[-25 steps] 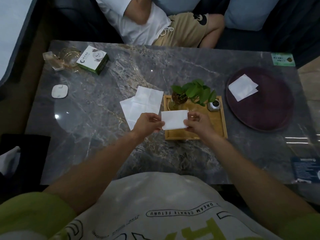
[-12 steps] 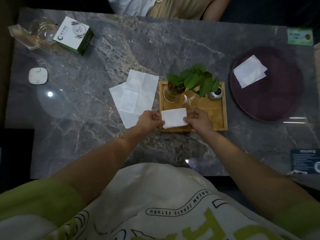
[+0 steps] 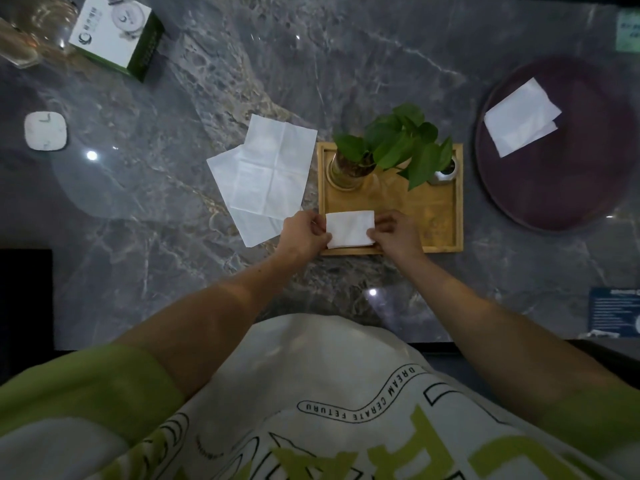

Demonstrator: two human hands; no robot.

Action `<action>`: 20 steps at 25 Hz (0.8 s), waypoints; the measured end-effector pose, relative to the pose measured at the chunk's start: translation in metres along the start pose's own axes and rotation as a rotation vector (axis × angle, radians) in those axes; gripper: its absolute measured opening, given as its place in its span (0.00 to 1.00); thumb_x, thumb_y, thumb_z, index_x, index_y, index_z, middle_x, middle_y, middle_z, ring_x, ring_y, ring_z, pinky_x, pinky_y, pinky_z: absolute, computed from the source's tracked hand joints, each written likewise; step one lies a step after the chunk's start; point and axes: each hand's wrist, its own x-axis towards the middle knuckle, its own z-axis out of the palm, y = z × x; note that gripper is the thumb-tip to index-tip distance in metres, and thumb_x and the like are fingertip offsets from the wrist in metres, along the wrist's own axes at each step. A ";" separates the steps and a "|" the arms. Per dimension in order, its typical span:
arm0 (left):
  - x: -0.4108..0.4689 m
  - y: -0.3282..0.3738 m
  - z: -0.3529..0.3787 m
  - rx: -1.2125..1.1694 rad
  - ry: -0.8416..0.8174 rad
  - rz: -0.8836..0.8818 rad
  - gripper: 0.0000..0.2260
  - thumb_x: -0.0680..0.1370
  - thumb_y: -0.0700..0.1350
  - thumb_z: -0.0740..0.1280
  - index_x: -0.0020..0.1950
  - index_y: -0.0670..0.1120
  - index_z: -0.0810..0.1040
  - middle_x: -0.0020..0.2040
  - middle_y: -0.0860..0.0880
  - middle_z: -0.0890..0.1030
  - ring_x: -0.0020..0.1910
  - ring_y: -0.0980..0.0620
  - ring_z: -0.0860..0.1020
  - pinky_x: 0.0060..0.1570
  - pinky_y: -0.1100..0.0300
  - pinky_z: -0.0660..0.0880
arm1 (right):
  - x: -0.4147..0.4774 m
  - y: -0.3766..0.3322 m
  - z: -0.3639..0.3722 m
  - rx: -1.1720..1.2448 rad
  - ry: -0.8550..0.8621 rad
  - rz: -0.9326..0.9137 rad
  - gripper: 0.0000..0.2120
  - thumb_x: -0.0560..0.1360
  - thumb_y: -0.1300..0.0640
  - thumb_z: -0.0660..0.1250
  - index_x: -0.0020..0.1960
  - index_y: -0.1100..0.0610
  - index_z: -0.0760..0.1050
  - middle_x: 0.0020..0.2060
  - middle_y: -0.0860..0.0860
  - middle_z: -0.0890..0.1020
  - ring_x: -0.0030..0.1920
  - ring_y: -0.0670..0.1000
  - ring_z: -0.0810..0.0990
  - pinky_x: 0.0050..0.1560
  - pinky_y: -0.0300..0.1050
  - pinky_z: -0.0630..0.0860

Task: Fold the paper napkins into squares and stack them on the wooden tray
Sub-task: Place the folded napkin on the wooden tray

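A folded white napkin (image 3: 350,229) lies over the near left corner of the wooden tray (image 3: 440,216). My left hand (image 3: 304,233) pinches its left edge and my right hand (image 3: 394,233) pinches its right edge. Two unfolded white napkins (image 3: 266,174) lie overlapping on the marble table just left of the tray. Another folded napkin (image 3: 521,117) rests on the round dark plate (image 3: 581,188) at the right.
On the far side of the wooden tray stand a leafy plant in a glass vase (image 3: 349,168) and a small metal pot (image 3: 445,173). A green and white box (image 3: 114,32), glassware (image 3: 31,26) and a white pad (image 3: 45,130) sit at the far left.
Both hands have carried the folded napkin down from above the tray's front edge onto its near left corner. The camera has tilted down and moved closer to the table.
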 end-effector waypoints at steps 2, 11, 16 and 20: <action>0.001 -0.002 0.003 0.033 0.024 0.034 0.08 0.73 0.43 0.74 0.47 0.48 0.77 0.36 0.53 0.79 0.37 0.56 0.78 0.40 0.62 0.74 | 0.001 0.000 0.002 -0.069 0.005 -0.004 0.12 0.69 0.62 0.73 0.50 0.55 0.74 0.41 0.49 0.79 0.47 0.53 0.81 0.49 0.51 0.80; 0.002 -0.010 0.006 0.480 0.041 0.331 0.13 0.74 0.51 0.71 0.55 0.51 0.72 0.57 0.49 0.74 0.47 0.48 0.78 0.43 0.53 0.77 | -0.010 0.001 -0.003 -0.502 0.021 -0.319 0.24 0.72 0.51 0.69 0.66 0.53 0.68 0.60 0.57 0.73 0.55 0.60 0.76 0.49 0.56 0.77; 0.002 -0.008 0.006 0.655 0.048 0.366 0.17 0.73 0.51 0.72 0.59 0.49 0.74 0.60 0.45 0.72 0.51 0.43 0.78 0.42 0.49 0.76 | -0.010 0.003 -0.002 -0.594 -0.086 -0.382 0.21 0.73 0.52 0.69 0.65 0.52 0.71 0.60 0.56 0.71 0.56 0.59 0.75 0.51 0.56 0.77; 0.002 -0.007 0.004 0.652 0.050 0.335 0.18 0.72 0.51 0.72 0.59 0.48 0.73 0.60 0.44 0.71 0.51 0.42 0.78 0.39 0.50 0.73 | -0.007 0.004 -0.004 -0.595 -0.092 -0.363 0.21 0.71 0.53 0.70 0.63 0.52 0.71 0.60 0.56 0.70 0.56 0.60 0.75 0.50 0.56 0.77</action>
